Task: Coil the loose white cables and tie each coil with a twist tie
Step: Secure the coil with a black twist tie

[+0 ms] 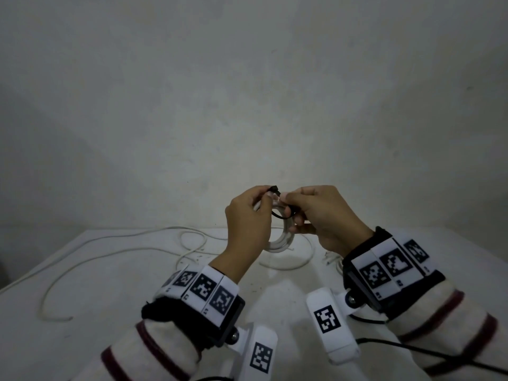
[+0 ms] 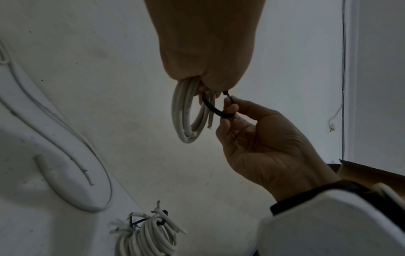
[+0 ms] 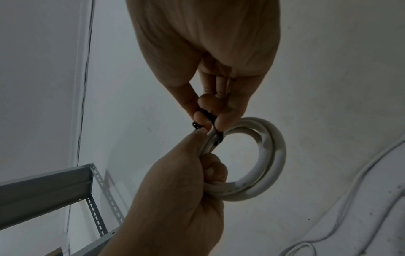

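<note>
2 hands busy, raised above table (image 1: 82, 270). My left hand (image 1: 247, 224) grips small white coil (image 1: 280, 243) at its top, fingers curled round turns. My right hand (image 1: 324, 215) pinches black twist tie (image 2: 215, 110), looped round coil strands. Coil looks light, springy; likely to unwind if grip slackens, so hold right beside tie. Tie thin, bendable; take by ends. Loose white cables (image 1: 110, 254) sprawl on table below. 1 finished bundle (image 2: 149, 232) lies near. Metal shelf frame (image 3: 65, 181) off to side, not in way.
</note>
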